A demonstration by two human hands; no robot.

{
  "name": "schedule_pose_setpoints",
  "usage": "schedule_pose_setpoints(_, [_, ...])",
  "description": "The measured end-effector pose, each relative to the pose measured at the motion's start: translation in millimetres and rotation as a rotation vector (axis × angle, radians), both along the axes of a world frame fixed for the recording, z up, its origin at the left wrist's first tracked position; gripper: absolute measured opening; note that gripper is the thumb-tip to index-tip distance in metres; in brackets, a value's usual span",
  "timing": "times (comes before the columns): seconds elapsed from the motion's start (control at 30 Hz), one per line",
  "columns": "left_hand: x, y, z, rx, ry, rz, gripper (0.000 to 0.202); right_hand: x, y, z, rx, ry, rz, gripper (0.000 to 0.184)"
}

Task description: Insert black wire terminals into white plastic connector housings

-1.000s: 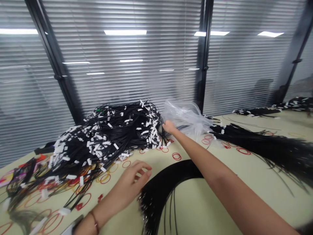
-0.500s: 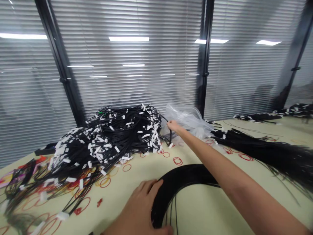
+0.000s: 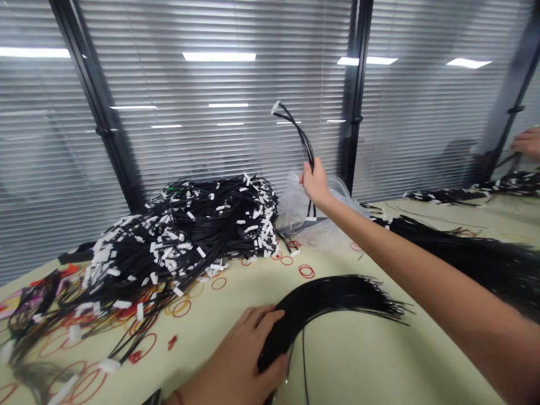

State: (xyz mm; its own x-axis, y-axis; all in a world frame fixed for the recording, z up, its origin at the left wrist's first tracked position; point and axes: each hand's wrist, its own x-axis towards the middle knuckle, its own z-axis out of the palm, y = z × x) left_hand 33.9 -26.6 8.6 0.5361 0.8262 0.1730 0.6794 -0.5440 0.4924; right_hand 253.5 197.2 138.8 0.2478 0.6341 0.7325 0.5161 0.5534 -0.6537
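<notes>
My right hand [image 3: 315,183] is raised and shut on a small bunch of thin black wires [image 3: 304,135], with a white connector [image 3: 275,107] at their upper end. My left hand [image 3: 248,354] grips the curved bundle of black wires [image 3: 324,297] lying on the table, and its lower end is partly hidden by my fingers. A large heap of black wires with white connectors [image 3: 211,225] lies to the left of my right hand, beyond my left hand. A clear plastic bag [image 3: 295,208] sits behind my right hand.
A second black wire bundle [image 3: 464,259] lies at right on the pale green table [image 3: 358,360], with red rubber bands [image 3: 306,271] scattered about. A co-worker's hand [image 3: 527,143] is at the far right above more wires [image 3: 447,196]. Window blinds [image 3: 211,112] stand behind the table.
My right hand has lifted a small bunch of wires out from the heap's edge. My left hand has moved onto the curved bundle, which has shifted, and a co-worker's hand has appeared at right.
</notes>
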Motion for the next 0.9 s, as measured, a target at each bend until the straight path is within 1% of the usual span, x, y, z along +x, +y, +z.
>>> schedule_pose_setpoints(0.1, [-1, 1, 0.9, -0.038, -0.012, -0.006, 0.06, 5, -20, -6.8, 0.022, -0.124, 0.103, 0.02])
schedule_pose_setpoints(0.17, [-2, 2, -0.1, -0.048, -0.038, -0.018, 0.056, 8, -35, -15.2, 0.013, -0.236, 0.196, 0.016])
schedule_pose_setpoints(0.27, [-4, 3, -1.3, -0.055, -0.05, -0.058, 0.05, 11, -58, -32.1, -0.035, -0.413, 0.347, 0.016])
schedule_pose_setpoints(0.37, [-2, 2, 0.6, -0.033, -0.014, -0.087, 0.048, 11, -74, -54.5, -0.114, -0.584, 0.498, 0.018])
schedule_pose_setpoints(0.43, [-1, 4, 3.4, -0.01, -0.019, -0.049, 0.044, 11, -80, -71.4, -0.166, -0.693, 0.583, 0.019])
schedule_pose_setpoints(0.5, [-2, 9, 6.4, 0.032, -0.033, 0.048, 0.034, 11, -80, -88.1, -0.204, -0.784, 0.639, 0.019])
schedule_pose_setpoints(0.57, [-6, 17, 8.2, 0.103, -0.003, 0.18, 0.023, 14, -76, -102.2, -0.23, -0.857, 0.667, 0.019])
schedule_pose_setpoints(0.6, [-10, 22, 8.1, 0.171, 0.032, 0.246, 0.021, 16, -74, -107.7, -0.24, -0.887, 0.673, 0.019])
schedule_pose_setpoints(0.67, [-20, 34, 5.8, 0.293, 0.128, 0.336, 0.025, 22, -68, -115.2, -0.249, -0.934, 0.666, 0.021])
schedule_pose_setpoints(0.77, [-34, 50, -2.1, 0.29, 0.145, 0.391, 0.036, 29, -64, -120.2, -0.235, -0.982, 0.641, 0.024])
schedule_pose_setpoints(0.8, [-37, 54, -5.1, 0.276, 0.149, 0.389, 0.038, 30, -63, -121.2, -0.226, -0.996, 0.636, 0.026])
schedule_pose_setpoints(0.9, [-42, 61, -12.3, 0.226, 0.148, 0.363, 0.035, 32, -62, -125.6, -0.194, -1.035, 0.633, 0.029])
